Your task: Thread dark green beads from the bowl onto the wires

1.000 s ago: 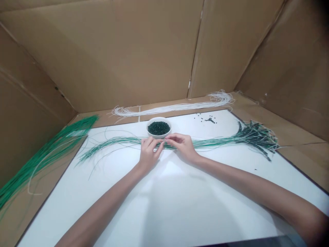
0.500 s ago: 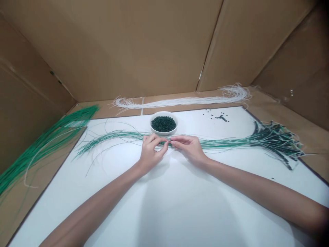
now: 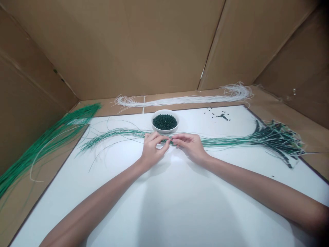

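Note:
My left hand (image 3: 155,151) and my right hand (image 3: 190,146) meet almost tip to tip over a long bundle of green and white strands (image 3: 226,141). Thumb and forefinger are pinched together on each hand. Whatever is between the fingertips is too small to make out. Just behind my hands stands a white bowl (image 3: 165,131) filled with dark green beads (image 3: 165,121). At its right end, the bundle fans out into strands threaded with dark beads (image 3: 279,139). Its loose left end (image 3: 95,141) curves over the white board.
Loose dark beads (image 3: 223,116) lie scattered on the white board (image 3: 164,206), right of the bowl. Behind the board stretches a bundle of white strands (image 3: 185,100). A thick green bundle (image 3: 48,144) lies on cardboard at the left. Cardboard walls (image 3: 144,44) enclose the far side and both sides.
The whole view has shifted slightly. Both hands keep nearly the same pinched pose over the strands, their fingertips still close together.

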The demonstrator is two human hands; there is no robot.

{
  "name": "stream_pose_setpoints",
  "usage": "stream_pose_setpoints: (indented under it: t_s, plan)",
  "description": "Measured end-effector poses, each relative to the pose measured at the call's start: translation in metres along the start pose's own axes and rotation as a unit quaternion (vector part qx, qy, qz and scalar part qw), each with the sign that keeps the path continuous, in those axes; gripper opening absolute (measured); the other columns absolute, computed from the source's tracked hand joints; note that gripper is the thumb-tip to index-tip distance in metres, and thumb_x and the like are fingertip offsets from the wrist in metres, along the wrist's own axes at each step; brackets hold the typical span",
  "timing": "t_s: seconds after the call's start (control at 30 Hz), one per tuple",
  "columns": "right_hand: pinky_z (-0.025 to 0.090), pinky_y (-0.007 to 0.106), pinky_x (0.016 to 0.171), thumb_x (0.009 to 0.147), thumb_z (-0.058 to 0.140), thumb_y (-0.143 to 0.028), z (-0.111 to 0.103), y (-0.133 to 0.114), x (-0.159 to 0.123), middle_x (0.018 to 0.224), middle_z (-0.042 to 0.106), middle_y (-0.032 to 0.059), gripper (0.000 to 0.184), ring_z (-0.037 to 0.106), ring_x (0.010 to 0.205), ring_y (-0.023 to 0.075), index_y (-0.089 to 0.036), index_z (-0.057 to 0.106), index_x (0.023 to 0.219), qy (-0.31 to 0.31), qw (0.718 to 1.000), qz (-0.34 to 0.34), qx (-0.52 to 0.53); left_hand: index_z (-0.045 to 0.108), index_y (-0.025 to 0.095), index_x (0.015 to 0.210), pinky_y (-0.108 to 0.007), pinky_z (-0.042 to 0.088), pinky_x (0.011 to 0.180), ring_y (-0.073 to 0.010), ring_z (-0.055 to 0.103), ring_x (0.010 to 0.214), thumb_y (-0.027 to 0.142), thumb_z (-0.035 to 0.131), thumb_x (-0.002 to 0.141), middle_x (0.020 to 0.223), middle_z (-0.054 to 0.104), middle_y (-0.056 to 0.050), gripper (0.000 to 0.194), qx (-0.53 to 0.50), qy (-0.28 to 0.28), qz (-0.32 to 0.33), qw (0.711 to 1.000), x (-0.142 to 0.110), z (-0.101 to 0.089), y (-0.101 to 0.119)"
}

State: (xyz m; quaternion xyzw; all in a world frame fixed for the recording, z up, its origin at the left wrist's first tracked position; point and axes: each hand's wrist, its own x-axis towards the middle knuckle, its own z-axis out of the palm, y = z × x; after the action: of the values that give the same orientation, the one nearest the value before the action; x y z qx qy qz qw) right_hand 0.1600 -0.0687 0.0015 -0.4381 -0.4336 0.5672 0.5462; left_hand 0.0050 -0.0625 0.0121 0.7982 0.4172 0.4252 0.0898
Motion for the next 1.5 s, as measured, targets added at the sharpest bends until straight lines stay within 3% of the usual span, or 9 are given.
stream_pose_setpoints:
  t_s: [0.7, 0.97, 1.23, 1.5]
  plan:
    - [0.044, 0.026, 0.055, 0.058, 0.069, -0.026, -0.0013, 0.0032, 0.0010, 0.068, 0.063, 0.0018, 0.015, 0.051, 0.054, 0.0090, -0.016, 0.067, 0.069, -0.005, 0.999, -0.027, -0.021, 0.059, 0.019, 0.083, -0.029, 0.033, 0.072, -0.0126, 0.051, 0.069, 0.021, 0.052, 0.077, 0.072, 0.057, 0.000, 0.010, -0.002, -0.045, -0.003, 0.999, 0.0019, -0.0008, 0.0026]
    - [0.043, 0.025, 0.053, 0.059, 0.069, -0.025, -0.0009, 0.0010, 0.0010, 0.061, 0.059, -0.0001, 0.014, 0.050, 0.051, 0.0085, -0.015, 0.066, 0.068, -0.004, 0.999, -0.025, -0.022, 0.052, 0.019, 0.077, -0.027, 0.032, 0.073, -0.0115, 0.051, 0.071, 0.021, 0.047, 0.081, 0.074, 0.057, 0.002, 0.008, -0.014, -0.044, -0.020, 0.999, 0.0017, -0.0008, -0.0013]
    - [0.042, 0.024, 0.051, 0.060, 0.068, -0.026, 0.0000, -0.0005, -0.0002, 0.062, 0.058, -0.0006, 0.015, 0.049, 0.051, 0.0083, -0.015, 0.064, 0.069, -0.015, 0.999, -0.036, -0.032, 0.053, 0.019, 0.081, -0.028, 0.030, 0.071, -0.0109, 0.050, 0.070, 0.024, 0.045, 0.084, 0.076, 0.058, 0.001, 0.010, 0.008, -0.054, 0.022, 0.998, 0.0003, 0.0044, -0.0052]
    - [0.042, 0.024, 0.049, 0.059, 0.069, -0.027, 0.0015, -0.0024, -0.0014, 0.061, 0.058, -0.0004, 0.016, 0.049, 0.051, 0.0085, -0.016, 0.064, 0.069, -0.001, 0.999, -0.035, -0.023, 0.053, 0.019, 0.080, -0.028, 0.030, 0.071, -0.0110, 0.051, 0.070, 0.023, 0.045, 0.083, 0.075, 0.059, 0.001, 0.010, 0.010, -0.047, 0.020, 0.999, 0.0006, 0.0051, -0.0053]
